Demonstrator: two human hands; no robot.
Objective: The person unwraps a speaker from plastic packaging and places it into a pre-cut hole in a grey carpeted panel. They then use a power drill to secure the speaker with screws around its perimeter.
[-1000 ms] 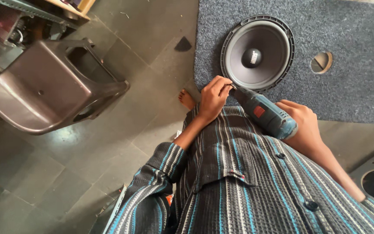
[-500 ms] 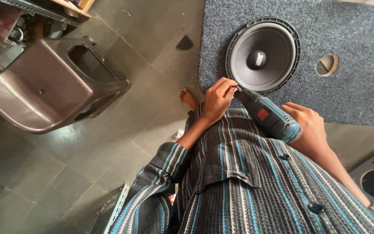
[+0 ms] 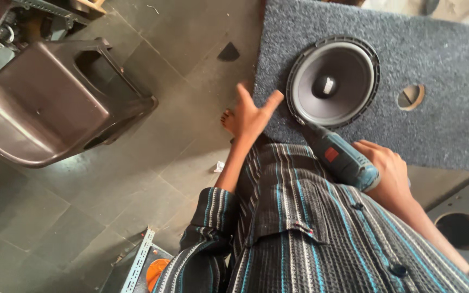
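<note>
My right hand (image 3: 389, 171) grips a blue-green power drill (image 3: 336, 154) whose tip points at the lower left rim of a round grey speaker (image 3: 332, 81). The speaker sits in a grey carpeted board (image 3: 441, 125) lying flat. My left hand (image 3: 251, 114) hovers open with fingers spread, just left of the board's edge, holding nothing. My striped shirt hides the near part of the board.
A brown plastic chair (image 3: 44, 103) lies tipped over on the tiled floor at left. A small round hole (image 3: 410, 96) is cut in the board right of the speaker. Another panel with round cut-outs (image 3: 465, 228) lies at the lower right. A bare foot (image 3: 227, 120) shows beside my left hand.
My left hand has let go of the drill's front end and opened, moving left away from it. The drill stays in my right hand near the speaker rim.
</note>
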